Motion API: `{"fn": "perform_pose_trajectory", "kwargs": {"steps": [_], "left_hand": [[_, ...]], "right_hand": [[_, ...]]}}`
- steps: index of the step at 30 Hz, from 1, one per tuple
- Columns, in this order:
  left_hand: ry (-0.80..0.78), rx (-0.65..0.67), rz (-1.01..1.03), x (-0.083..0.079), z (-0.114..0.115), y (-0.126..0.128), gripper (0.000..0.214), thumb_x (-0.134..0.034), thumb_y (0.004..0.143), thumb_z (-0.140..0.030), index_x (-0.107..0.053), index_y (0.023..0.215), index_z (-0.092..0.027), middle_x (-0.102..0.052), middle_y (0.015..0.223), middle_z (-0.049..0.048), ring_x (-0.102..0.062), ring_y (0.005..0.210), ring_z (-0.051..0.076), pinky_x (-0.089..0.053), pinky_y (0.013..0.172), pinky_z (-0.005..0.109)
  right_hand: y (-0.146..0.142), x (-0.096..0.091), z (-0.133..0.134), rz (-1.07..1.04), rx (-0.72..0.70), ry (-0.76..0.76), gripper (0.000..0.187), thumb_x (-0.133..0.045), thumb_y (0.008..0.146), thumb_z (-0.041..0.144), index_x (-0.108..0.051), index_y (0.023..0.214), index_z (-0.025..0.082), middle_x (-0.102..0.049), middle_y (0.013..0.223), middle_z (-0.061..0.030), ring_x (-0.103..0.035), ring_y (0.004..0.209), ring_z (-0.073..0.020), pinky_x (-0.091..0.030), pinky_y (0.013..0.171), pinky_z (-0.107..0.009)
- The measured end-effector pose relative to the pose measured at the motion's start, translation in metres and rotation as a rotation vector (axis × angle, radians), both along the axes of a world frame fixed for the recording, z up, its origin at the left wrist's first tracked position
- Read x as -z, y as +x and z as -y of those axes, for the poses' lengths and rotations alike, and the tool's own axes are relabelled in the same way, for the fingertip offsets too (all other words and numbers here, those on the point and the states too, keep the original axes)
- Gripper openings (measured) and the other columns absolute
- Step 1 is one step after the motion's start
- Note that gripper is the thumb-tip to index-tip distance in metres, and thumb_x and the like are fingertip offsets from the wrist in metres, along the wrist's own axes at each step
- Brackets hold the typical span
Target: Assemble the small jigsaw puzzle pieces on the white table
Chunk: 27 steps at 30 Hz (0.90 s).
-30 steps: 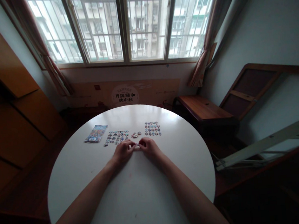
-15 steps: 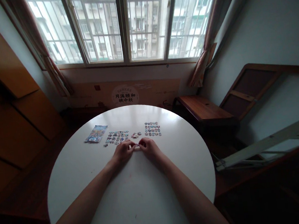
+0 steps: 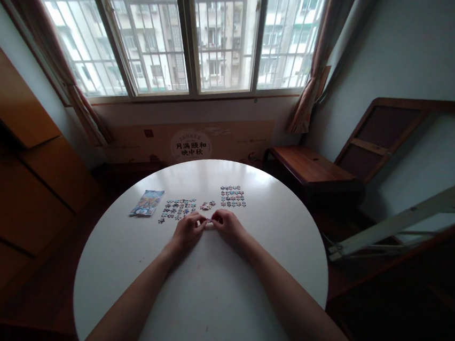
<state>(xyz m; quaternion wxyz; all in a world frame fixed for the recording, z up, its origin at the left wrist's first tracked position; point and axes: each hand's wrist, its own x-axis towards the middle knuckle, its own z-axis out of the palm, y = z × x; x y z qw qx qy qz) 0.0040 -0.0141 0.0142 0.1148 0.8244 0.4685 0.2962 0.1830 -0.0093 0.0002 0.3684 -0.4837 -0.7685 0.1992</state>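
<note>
Between my left hand (image 3: 188,229) and my right hand (image 3: 225,224), small puzzle pieces (image 3: 209,221) are pinched in the fingertips, low over the table. Both hands are closed, thumbs and fingers pressed together; how many pieces they hold is too small to tell. Just beyond lies a small cluster of joined puzzle pieces (image 3: 207,205). Rows of loose puzzle pieces (image 3: 177,209) spread out past my left hand, and a neater block of rows (image 3: 232,196) lies beyond my right hand.
A glossy picture sheet or packet (image 3: 147,203) lies at the far left of the round white table (image 3: 143,299). Behind the table stand a printed banner (image 3: 224,133) and a barred window. A low wooden bench (image 3: 311,163) is at the right.
Almost nothing differs. The view has shifted very slightly, and both hands stay together over the same spot with the small pieces between their fingertips.
</note>
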Motion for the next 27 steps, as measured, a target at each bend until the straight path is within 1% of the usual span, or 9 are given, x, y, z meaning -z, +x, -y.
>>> {"fn": "perform_pose_trajectory", "kwargs": {"steps": [11,27], "left_hand": [[0.021,0.019,0.007,0.0053,-0.0032,-0.0009,0.015,-0.055,0.083,-0.025,-0.069,0.082,-0.018,-0.064,0.079,0.0019,-0.053,0.062,0.01,-0.041,0.062,0.021],[-0.004,0.008,-0.009,0.0025,-0.0019,-0.0008,0.017,-0.054,0.083,-0.026,-0.069,0.084,-0.019,-0.063,0.079,0.002,-0.053,0.063,0.011,-0.041,0.061,0.021]], "right_hand": [[0.0002,0.0013,0.0001,-0.003,0.007,-0.002,0.006,-0.057,0.076,0.015,-0.063,0.076,0.016,-0.059,0.07,-0.0003,-0.049,0.064,-0.0108,-0.037,0.061,-0.021],[0.0001,0.0016,-0.0009,0.001,0.004,-0.012,0.005,-0.057,0.076,0.014,-0.063,0.076,0.015,-0.059,0.07,-0.0004,-0.049,0.063,-0.0106,-0.037,0.061,-0.021]]}}
